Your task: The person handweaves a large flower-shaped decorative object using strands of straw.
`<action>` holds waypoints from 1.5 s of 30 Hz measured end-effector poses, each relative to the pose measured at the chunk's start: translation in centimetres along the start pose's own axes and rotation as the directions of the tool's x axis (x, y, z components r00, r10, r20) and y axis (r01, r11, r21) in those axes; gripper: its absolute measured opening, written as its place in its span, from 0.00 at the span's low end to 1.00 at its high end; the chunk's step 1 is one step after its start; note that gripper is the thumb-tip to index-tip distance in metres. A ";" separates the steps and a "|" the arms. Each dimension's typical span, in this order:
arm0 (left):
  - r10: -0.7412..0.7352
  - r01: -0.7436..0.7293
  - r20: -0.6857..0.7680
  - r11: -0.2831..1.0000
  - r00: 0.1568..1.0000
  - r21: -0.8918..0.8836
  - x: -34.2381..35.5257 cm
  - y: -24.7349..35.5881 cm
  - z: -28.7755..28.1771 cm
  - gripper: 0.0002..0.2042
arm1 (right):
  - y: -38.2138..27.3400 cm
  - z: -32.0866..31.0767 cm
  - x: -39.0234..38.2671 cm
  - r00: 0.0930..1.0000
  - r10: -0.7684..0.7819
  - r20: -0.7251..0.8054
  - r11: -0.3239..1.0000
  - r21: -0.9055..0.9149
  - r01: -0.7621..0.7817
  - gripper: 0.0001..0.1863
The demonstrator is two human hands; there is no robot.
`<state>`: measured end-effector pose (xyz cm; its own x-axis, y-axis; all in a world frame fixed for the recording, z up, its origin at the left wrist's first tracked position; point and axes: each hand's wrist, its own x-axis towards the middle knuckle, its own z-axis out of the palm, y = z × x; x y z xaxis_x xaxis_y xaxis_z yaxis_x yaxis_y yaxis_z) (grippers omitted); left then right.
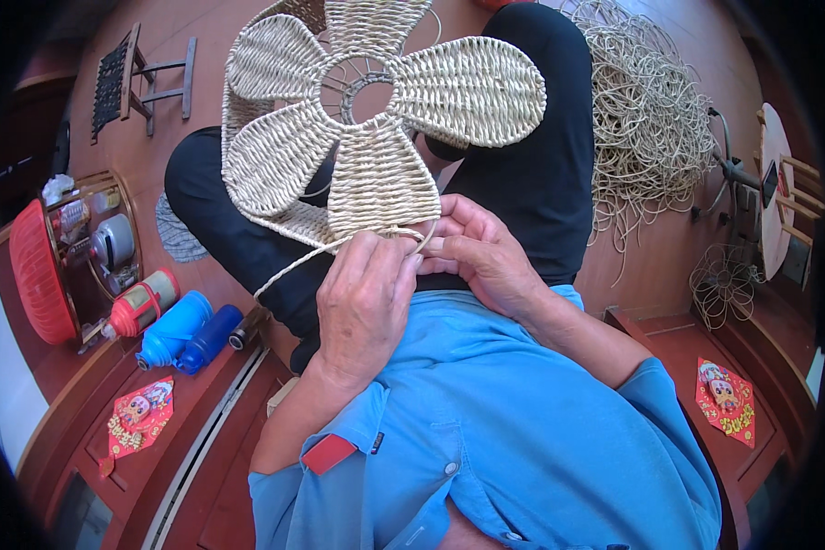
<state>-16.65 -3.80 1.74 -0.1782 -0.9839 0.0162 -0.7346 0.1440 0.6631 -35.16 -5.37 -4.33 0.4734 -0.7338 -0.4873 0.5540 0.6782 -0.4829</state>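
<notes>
Across my lap lies a pale woven straw basket (472, 92) with a flower-shaped face, its petals set around a ring. At the tip of the nearest petal, my left hand (367, 293) is closed, fingers pinching a straw cord (293, 266) whose loose end trails left over my thigh. My right hand (486, 257) curls around the right corner of the same petal, thumb and fingers pressed on a loop of the cord. The fingertips of both hands nearly meet. Part of the cord is hidden behind the left hand's fingers.
A large heap of loose straw cord (646, 119) lies on the floor at right, with a flower-shaped wire frame (724, 284) below it. A stool (142, 82) is at far left. Vacuum flasks (176, 325) and a red basket (41, 270) are at left.
</notes>
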 end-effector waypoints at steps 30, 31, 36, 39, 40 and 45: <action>0.120 -0.119 0.003 0.986 0.993 0.118 0.4 -1.1 -0.8 0.13 | 0.1 -0.6 -0.4 0.986 0.133 -0.104 0.959 0.263 -0.102 0.06; 0.119 -0.118 0.002 0.986 0.993 0.118 0.4 -0.9 -0.6 0.13 | 0.0 -0.5 -0.4 0.983 0.150 -0.101 0.961 0.249 -0.121 0.07; 0.177 -0.174 -0.019 0.979 0.984 0.110 0.7 -0.8 0.2 0.12 | -0.9 -0.2 -0.5 0.971 0.231 -0.063 0.936 0.286 -0.205 0.07; 0.208 -0.210 0.030 0.970 0.978 0.122 0.8 -1.1 0.1 0.12 | -0.8 -0.8 -0.9 0.970 0.238 -0.052 0.918 0.338 -0.208 0.08; 0.209 -0.211 0.027 0.970 0.978 0.123 0.7 -1.3 0.0 0.12 | -0.9 -1.3 -1.3 0.966 0.249 -0.068 0.894 0.400 -0.202 0.08; 0.216 -0.215 0.007 0.964 0.976 0.154 0.7 -1.0 -0.2 0.11 | -2.6 0.2 -3.2 0.954 0.201 -0.224 0.959 0.244 -0.145 0.11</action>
<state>-15.86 -4.65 1.25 -0.3373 -0.9287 0.1542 -0.7711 0.3665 0.5207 -37.98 -4.79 -1.39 0.4093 -0.5541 -0.7249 0.6294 0.7466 -0.2153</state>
